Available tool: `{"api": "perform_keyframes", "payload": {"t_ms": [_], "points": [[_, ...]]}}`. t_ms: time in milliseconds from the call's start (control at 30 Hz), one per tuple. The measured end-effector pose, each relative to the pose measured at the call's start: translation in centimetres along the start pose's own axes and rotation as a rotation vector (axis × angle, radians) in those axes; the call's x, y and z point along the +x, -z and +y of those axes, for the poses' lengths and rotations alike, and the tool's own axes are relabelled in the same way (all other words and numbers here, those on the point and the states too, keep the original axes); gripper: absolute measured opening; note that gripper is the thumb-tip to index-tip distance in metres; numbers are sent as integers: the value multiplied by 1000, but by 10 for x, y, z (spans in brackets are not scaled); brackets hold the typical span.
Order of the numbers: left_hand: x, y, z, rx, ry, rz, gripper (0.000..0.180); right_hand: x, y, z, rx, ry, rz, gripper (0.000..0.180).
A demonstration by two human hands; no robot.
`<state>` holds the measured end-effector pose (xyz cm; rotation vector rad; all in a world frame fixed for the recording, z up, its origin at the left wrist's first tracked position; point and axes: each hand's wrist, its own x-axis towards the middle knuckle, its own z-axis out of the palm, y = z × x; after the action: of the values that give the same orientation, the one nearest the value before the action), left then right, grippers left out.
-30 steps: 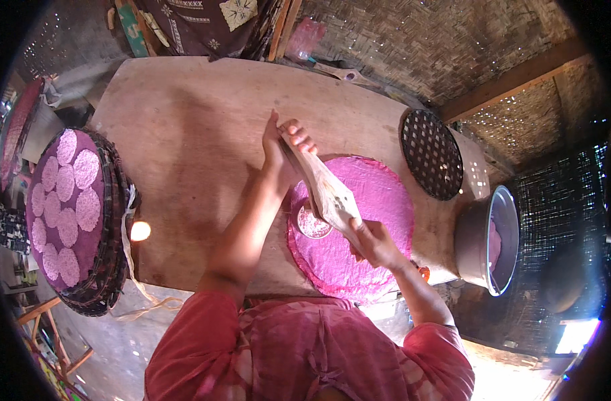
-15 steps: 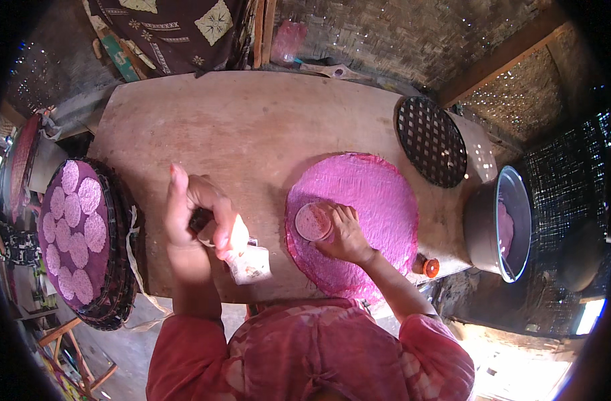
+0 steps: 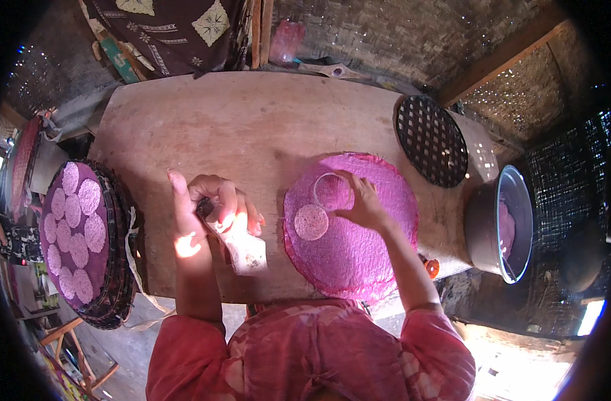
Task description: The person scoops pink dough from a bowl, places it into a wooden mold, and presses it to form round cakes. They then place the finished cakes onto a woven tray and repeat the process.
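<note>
A round flat sheet of pink dough (image 3: 365,247) lies on the wooden table (image 3: 252,127). My right hand (image 3: 365,204) rests on the sheet, its fingers gripping a ring cutter (image 3: 332,190) pressed into the dough. A cut pale pink disc (image 3: 311,222) lies just below and left of the ring. My left hand (image 3: 205,207) is over bare wood left of the sheet. It holds a spatula (image 3: 245,250) by its dark handle, with the pale blade pointing toward me.
A dark woven tray (image 3: 121,267) with several purple discs hangs over the table's left end. A black lattice rack (image 3: 431,140) lies at the far right. Past the right edge stands a metal pot (image 3: 482,230). A small orange object (image 3: 431,268) sits by the near right corner.
My left hand has carried the spatula off the dough sheet to the left. My right hand has shifted the ring cutter up the sheet, leaving a cut disc behind.
</note>
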<state>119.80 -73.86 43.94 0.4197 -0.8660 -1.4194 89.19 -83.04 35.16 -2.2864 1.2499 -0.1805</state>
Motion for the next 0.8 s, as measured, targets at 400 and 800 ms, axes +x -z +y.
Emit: {"api": "perform_keyframes", "payload": {"t_ms": [400,800], "points": [[56,13,10,-319,133,-617,81,16,27,-2,-312,43,-64,89],[163,7,-112,-643,69,237,53,0,106,-19,729,-506,-444,76]]}}
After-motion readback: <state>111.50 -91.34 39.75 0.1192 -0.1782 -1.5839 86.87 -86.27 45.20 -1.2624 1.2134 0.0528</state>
